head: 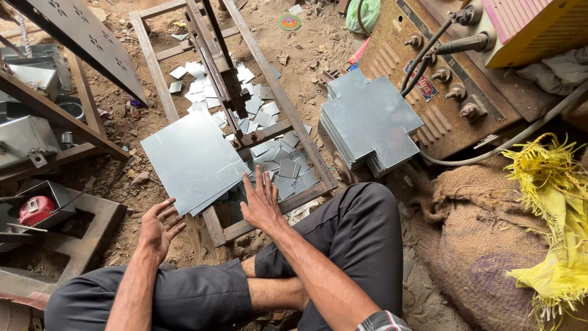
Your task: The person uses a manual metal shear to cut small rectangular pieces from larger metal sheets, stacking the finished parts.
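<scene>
Dirt floor (184, 242) bears a metal frame (306, 153), scattered sheet offcuts (202, 86), burlap sacks (478, 239).

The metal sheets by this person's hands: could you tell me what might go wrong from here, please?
1. Both the right hand and left hand are bare beside the sheet; its thin edges could cut.
2. The small offcuts under the right hand's fingers look sharp-cornered and could nick them.
3. The stack of cut sheets overhangs near the knee; a bump might tip it.
</scene>
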